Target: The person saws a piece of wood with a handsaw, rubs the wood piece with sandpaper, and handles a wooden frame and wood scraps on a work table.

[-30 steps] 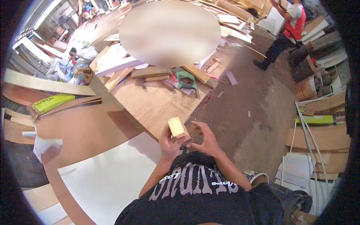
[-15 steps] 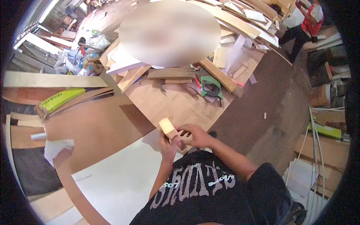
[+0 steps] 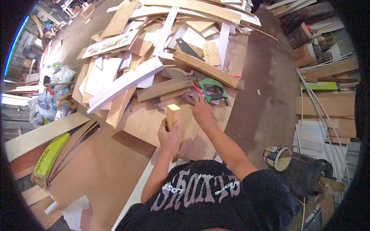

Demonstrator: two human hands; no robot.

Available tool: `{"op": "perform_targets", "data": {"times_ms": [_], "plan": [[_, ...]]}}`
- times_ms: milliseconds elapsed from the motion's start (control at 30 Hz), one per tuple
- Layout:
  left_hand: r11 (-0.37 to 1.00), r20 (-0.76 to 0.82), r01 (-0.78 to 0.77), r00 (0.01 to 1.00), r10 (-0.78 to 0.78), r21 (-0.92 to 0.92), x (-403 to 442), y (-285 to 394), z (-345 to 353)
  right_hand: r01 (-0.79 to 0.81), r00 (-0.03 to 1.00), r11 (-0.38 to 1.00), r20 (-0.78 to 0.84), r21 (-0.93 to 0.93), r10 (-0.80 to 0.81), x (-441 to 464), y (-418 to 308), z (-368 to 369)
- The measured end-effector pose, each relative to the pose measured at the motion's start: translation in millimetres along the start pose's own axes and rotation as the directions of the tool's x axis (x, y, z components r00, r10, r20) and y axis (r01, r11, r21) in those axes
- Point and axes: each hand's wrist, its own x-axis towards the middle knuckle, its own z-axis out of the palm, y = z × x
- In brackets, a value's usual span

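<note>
A short squared wooden block [image 3: 174,114] stands upright in my left hand [image 3: 169,135], whose fingers and thumb wrap round its lower part. My right hand [image 3: 203,112] is stretched forward over the plywood sheet [image 3: 150,119], palm down. Its fingers reach the end of a thin dark scrap of wood [image 3: 188,99]; whether they touch it is hard to make out. Just beyond those fingertips lies a green-and-black handled tool [image 3: 212,91] with a red part on its left. A grey-brown board [image 3: 165,87] lies left of the tool.
Beyond the sheet rises a heap of boards [image 3: 208,27], with a dark saw blade [image 3: 187,48] among them. A long timber [image 3: 208,70] lies behind the tool. At left is a yellow-green CHAMPION box [image 3: 52,156]; a paint bucket [image 3: 278,158] stands on the floor at right.
My right hand has left the wooden block and moved forward to the scrap beside the green-handled tool. My left hand keeps the block, now more upright. The view has shifted.
</note>
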Motion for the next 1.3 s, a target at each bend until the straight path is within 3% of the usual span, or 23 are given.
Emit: {"op": "perform_targets", "data": {"times_ms": [167,233,267,333,467,533,667,733,767,800,833,867,933,967,1033,1100,1167,1233,1300], "plan": [[0.983,0.142,-0.068,0.989,0.044,0.17,52.8,-23.7,-6.6,-0.234,0.971,0.967,-0.015,0.098,0.237,-15.8,-17.5,-0.2],[0.88,0.204,-0.105,0.979,0.009,0.463,68.4,-36.5,-0.7,-0.491,0.866,0.822,0.059,0.289,0.497,-31.4,-28.5,-26.2],[0.882,0.229,-0.118,0.973,0.011,0.456,73.5,-43.9,3.3,-0.508,0.855,0.813,0.049,0.282,0.517,-42.5,-27.1,-25.6],[0.765,0.225,-0.182,0.973,0.049,0.617,76.9,-57.2,12.6,-0.511,0.779,0.646,-0.011,0.566,0.627,-72.3,-22.2,-18.6],[0.689,0.225,-0.29,0.956,0.186,0.665,78.0,-62.2,30.1,-0.499,0.73,0.606,-0.075,0.619,0.679,-119.2,-15.8,2.7],[0.683,0.235,-0.222,0.969,0.076,0.696,82.9,-67.6,38.4,-0.521,0.747,0.519,0.067,0.677,0.662,-128.9,-18.2,3.7],[0.603,0.234,-0.257,0.965,0.117,0.755,87.2,-77.6,39.3,-0.382,0.805,0.398,0.088,0.834,0.587,-118.2,-33.5,0.2],[0.555,0.279,-0.553,0.818,0.503,0.621,83.2,-72.4,38.7,-0.422,0.816,0.328,0.196,0.845,0.544,-105.8,-36.5,-10.2],[0.544,0.275,-0.549,0.818,0.506,0.635,79.3,-65.4,40.1,-0.415,0.822,0.319,0.2,0.852,0.533,-100.6,-35.6,-8.5],[0.914,0.276,-0.321,0.928,0.25,0.25,72.1,-61.7,39.2,-0.33,0.845,0.265,0.159,0.906,0.511,-97.3,-36.7,-4.9],[0.982,0.383,0.077,0.924,-0.005,-0.173,61.8,-56.6,35.9,-0.248,0.863,0.203,0.12,0.947,0.492,-96.3,-39.5,-2.4],[0.985,0.366,0.077,0.931,-0.015,-0.156,52.9,-55.9,33.5,-0.253,0.867,0.186,0.137,0.95,0.479,-97.0,-39.8,-1.7],[0.891,0.554,0.389,0.807,-0.206,-0.235,38.0,-53.4,31.4,-0.199,0.951,0.424,0.07,0.884,0.301,-98.6,-34.0,-3.4],[0.893,0.539,0.388,0.814,-0.215,-0.229,30.3,-52.1,29.5,-0.201,0.954,0.411,0.081,0.889,0.29,-98.9,-27.7,-1.9],[0.911,0.46,0.359,0.856,-0.236,-0.2,16.4,-50.6,26.9,-0.239,0.971,0.6,0.182,0.764,0.156,-96.1,-7.2,3.5],[0.883,0.396,0.388,0.878,-0.267,-0.265,8.4,-61.7,22.2,-0.446,0.883,0.581,0.227,0.681,0.411,-83.4,23.1,19.4],[0.851,0.337,0.409,0.893,-0.299,-0.329,-2.1,-58.2,16.4,-0.552,0.817,0.768,0.03,0.326,0.575,-66.0,47.7,21.2],[0.861,0.331,0.426,0.884,-0.33,-0.279,-15.3,-43.4,11.5,-0.423,0.832,0.87,-0.272,0.253,0.484,-53.2,69.9,20.2],[0.88,0.308,0.394,0.9,-0.31,-0.264,-16.2,-58.7,11.2,-0.416,0.826,0.838,-0.238,0.352,0.51,-40.4,79.1,14.7]]}}
